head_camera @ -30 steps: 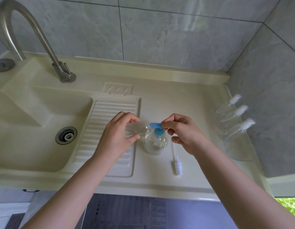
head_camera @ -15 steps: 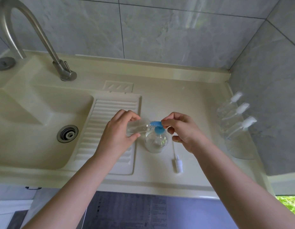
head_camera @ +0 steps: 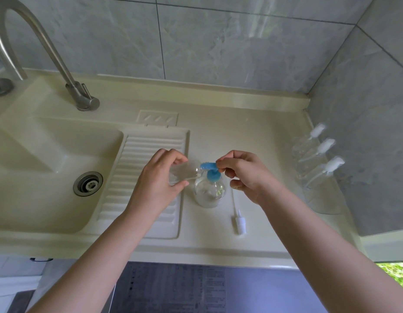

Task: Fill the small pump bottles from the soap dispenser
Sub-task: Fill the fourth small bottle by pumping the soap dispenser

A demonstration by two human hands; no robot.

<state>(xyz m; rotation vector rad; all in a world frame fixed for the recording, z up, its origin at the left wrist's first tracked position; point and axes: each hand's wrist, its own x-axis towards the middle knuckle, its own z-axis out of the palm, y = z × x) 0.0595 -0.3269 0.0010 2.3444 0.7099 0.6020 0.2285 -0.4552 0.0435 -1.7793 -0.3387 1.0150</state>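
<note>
Grey marble-look tiles are backing a cream sink counter (head_camera: 252,123), with a curved steel faucet (head_camera: 60,64) sitting over the basin (head_camera: 38,177) and a ribbed drainboard (head_camera: 148,154) lying next to it. Right in the middle, the left hand (head_camera: 159,179) is gripping a small clear bottle (head_camera: 184,171) on its side, fingers and thumb curling round it, with its open mouth pointing at the blue pump nozzle of the soap dispenser (head_camera: 209,190), which is standing on the counter just right of the drainboard. The right hand (head_camera: 245,175) is pinching the back end of that blue pump head. A loose white pump top (head_camera: 238,222) with its tube is lying on the counter near the dispenser, and three more small pump bottles (head_camera: 317,161) are lining up against the right wall.
</note>
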